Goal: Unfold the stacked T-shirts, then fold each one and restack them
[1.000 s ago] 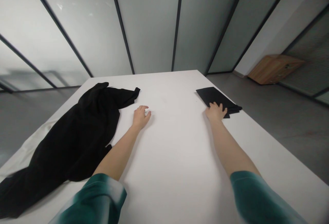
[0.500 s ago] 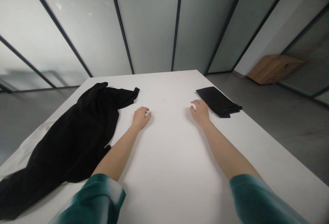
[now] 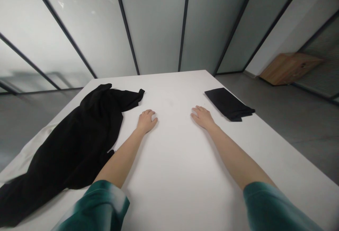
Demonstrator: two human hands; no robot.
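Observation:
My left hand [image 3: 146, 121] rests on the white table [image 3: 174, 160], open and holding nothing, thumb apart from the fingers. Just left of it lies a crumpled black garment [image 3: 76, 142], spread along the table's left side; its exact kind is unclear. A white cloth [image 3: 34, 148] shows from under the garment's left edge. Opposite, my right hand [image 3: 202, 117] lies on the tabletop, open with nothing in it. Beyond its right side is a flat, neatly folded black cloth [image 3: 226, 104], close to the table's right edge and apart from the hand.
Frosted glass panels [image 3: 156, 22] with dark frames stand behind the table's far edge. On the grey floor [image 3: 267, 107] to the right, a wooden cabinet [image 3: 288, 69] stands by the wall.
My right hand has moved left, away from the folded black cloth, and flattened onto the table. My left hand has settled slightly, with its thumb wider apart. The view has shifted a little.

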